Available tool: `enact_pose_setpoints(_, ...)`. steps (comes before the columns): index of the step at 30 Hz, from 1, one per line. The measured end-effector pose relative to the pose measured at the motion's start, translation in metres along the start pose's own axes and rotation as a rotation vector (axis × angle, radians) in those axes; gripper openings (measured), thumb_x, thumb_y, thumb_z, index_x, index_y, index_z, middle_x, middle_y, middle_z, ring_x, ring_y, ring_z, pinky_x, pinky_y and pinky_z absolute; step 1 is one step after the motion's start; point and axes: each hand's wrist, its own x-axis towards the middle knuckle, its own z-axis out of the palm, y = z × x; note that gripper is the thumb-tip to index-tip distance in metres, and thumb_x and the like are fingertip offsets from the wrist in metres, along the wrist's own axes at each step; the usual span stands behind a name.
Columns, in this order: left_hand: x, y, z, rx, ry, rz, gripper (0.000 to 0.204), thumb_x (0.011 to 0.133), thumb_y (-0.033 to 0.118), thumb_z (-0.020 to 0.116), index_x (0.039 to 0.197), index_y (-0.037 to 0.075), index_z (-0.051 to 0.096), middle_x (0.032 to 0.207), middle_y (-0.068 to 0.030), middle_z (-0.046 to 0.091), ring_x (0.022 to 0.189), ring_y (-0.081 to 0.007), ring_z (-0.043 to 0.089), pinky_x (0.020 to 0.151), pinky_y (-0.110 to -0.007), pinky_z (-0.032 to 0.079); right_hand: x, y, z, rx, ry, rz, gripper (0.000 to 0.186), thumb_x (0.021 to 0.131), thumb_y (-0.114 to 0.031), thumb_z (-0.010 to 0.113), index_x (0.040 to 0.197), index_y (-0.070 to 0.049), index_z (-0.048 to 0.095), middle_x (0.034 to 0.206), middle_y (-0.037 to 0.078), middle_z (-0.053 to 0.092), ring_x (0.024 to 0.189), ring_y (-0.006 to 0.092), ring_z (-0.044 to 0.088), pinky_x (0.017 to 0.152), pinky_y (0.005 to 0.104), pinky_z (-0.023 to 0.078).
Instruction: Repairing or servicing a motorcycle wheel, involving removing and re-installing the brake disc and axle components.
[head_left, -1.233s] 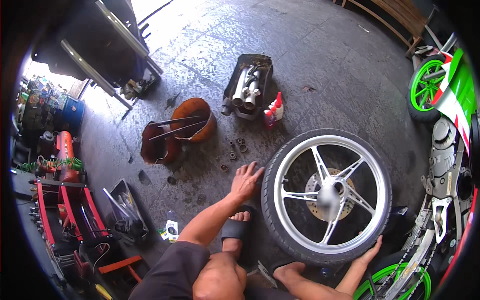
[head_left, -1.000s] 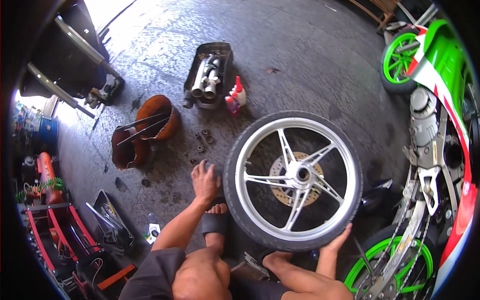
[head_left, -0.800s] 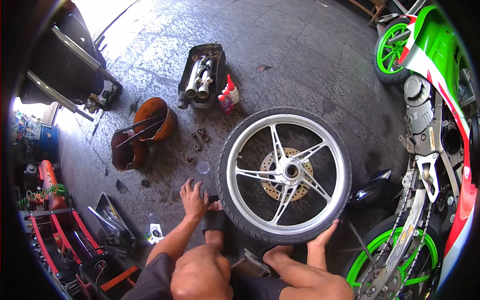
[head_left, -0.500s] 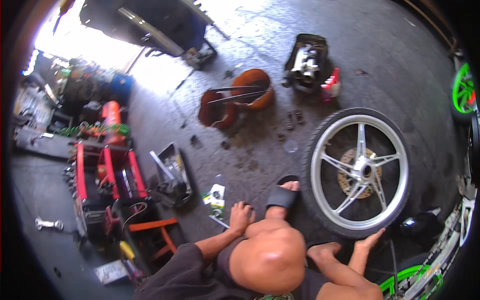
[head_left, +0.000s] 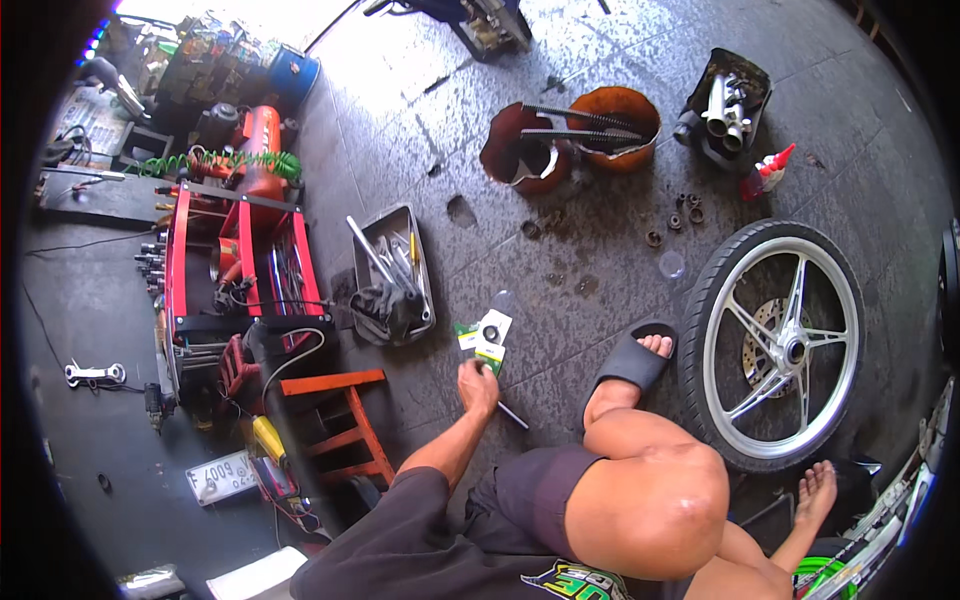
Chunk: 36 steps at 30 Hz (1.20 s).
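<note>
My left hand is low over the floor with its fingers closed at the lower edge of a small green-and-white packet. A white card with a dark ring lies against that packet. Just below the hand, a thin metal rod rests on the floor. My right hand has its fingers stretched and spread near the lower edge of a motorcycle wheel; whether it touches the tyre, I cannot tell. The wheel has silver spokes and a brake disc, and lies flat beside my sandalled foot.
A grey tray of tools sits ahead of my left arm. Farther left stand a red tool rack and an orange frame. Two rusty, cut-open containers, a box with metal tubes and a red-capped bottle are ahead.
The view has shifted to the left. My left hand has moved from the bare floor to the green-and-white packet. My right hand remains near the wheel, its fingers now spread.
</note>
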Motion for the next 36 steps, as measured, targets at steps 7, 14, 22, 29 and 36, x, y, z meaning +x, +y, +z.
enact_pose_setpoints(7,0.005,-0.023,-0.022,0.21,-0.225,-0.327,0.036,0.093,0.032,0.058,0.115,0.006,0.067,0.106,-0.0221,0.069,0.102,-0.0425,0.064,0.091,-0.05,0.046,-0.032,-0.121,0.022,-0.237,0.019,-0.26,0.038,0.1,-0.03,0.06,0.133,-0.01,0.057,0.099,-0.002,0.064,0.076,0.0061,0.058,0.066,0.0207,0.047)
enact_pose_setpoints(14,-0.021,-0.021,-0.013,-0.029,-0.09,-0.176,0.032,0.088,0.024,0.062,0.117,0.01,0.068,0.101,-0.0193,0.068,0.1,-0.0409,0.063,0.096,-0.046,0.046,-0.083,-0.199,0.111,-0.694,-0.186,-0.492,0.04,0.1,-0.025,0.059,0.132,-0.002,0.055,0.098,-0.001,0.062,0.072,0.0047,0.052,0.064,0.02,0.042)
enact_pose_setpoints(22,-0.035,-0.001,0.0,-0.013,-0.179,0.111,0.023,0.087,0.023,0.065,0.088,0.0,0.07,0.09,-0.02,0.07,0.084,-0.0362,0.068,0.081,-0.044,0.051,-0.149,-0.183,0.14,-0.853,-0.507,-0.576,0.044,0.086,-0.013,0.069,0.125,0.003,0.058,0.108,0.011,0.065,0.099,0.0172,0.062,0.087,0.032,0.051)
enact_pose_setpoints(29,-0.017,0.052,0.034,-0.208,-0.294,0.364,0.015,0.09,0.011,0.062,0.097,-0.001,0.067,0.084,-0.0141,0.067,0.077,-0.025,0.063,0.075,-0.039,0.052,-0.175,-0.177,0.067,-0.304,0.147,-0.654,0.031,0.093,-0.013,0.064,0.121,0.0,0.062,0.098,0.005,0.066,0.077,0.0103,0.062,0.07,0.0244,0.052)
enact_pose_setpoints(36,0.007,0.193,0.064,-0.297,-0.812,0.623,0.013,0.096,0.008,0.059,0.094,-0.002,0.066,0.077,-0.0018,0.063,0.071,-0.0085,0.052,0.065,-0.025,0.044,-0.235,0.001,0.005,0.026,0.336,-0.315,0.023,0.093,-0.012,0.063,0.112,0.001,0.064,0.086,0.005,0.067,0.07,0.0087,0.061,0.064,0.0244,0.051)
